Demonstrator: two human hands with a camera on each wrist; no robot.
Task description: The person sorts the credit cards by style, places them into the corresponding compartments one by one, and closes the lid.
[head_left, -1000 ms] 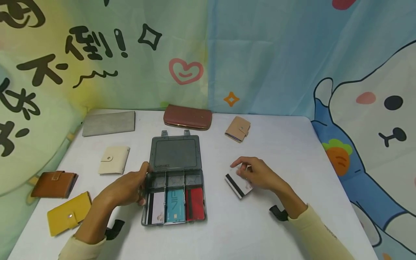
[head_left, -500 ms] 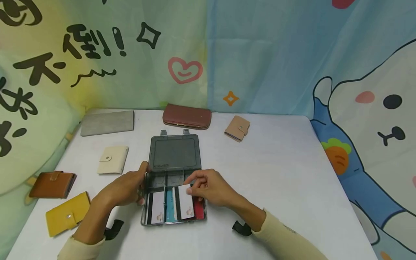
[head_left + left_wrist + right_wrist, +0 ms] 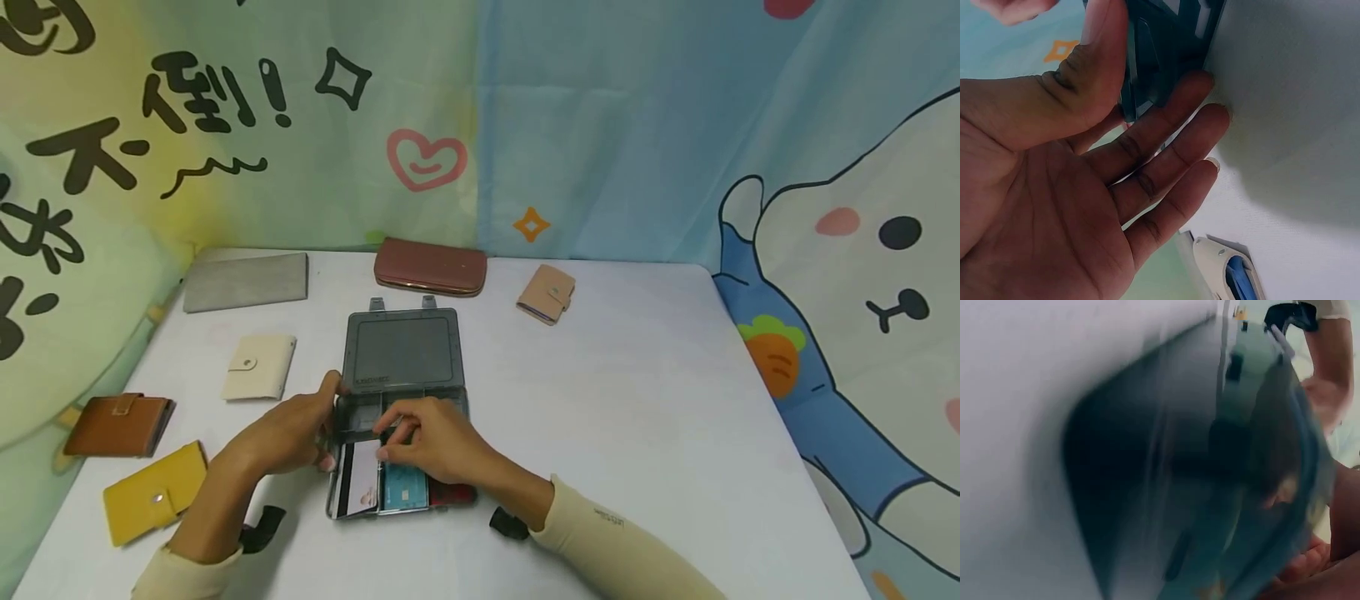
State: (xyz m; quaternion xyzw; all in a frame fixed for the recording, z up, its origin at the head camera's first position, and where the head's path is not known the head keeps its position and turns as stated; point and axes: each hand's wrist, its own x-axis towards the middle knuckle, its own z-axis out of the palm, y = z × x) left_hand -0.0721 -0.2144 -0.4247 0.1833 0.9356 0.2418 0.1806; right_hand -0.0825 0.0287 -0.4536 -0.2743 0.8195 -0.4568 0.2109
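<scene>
In the head view, a dark see-through plastic storage box (image 3: 442, 510) stands with its lid (image 3: 403, 350) laid back. My left hand (image 3: 288, 433) holds its left side; in the left wrist view the thumb (image 3: 1107, 69) lies against the box wall and the fingers are round the other side. My right hand (image 3: 431, 442) is over the box, pinching a white card (image 3: 365, 475) with a black stripe by its upper right corner, at the front left compartment. A blue card (image 3: 405, 487) lies in the middle compartment. A red card (image 3: 452, 492) on the right is partly hidden by the hand.
Around the box lie a yellow wallet (image 3: 153, 492), a brown wallet (image 3: 120, 425), a cream wallet (image 3: 258, 367), a grey wallet (image 3: 246, 281), a maroon zip wallet (image 3: 430, 267) and a tan card holder (image 3: 546, 294). A printed curtain (image 3: 600, 150) hangs behind the white table (image 3: 637, 375).
My right hand has carried the white card from the table right of the box, leftward over the compartments, to the front left one. My left hand has stayed on the box.
</scene>
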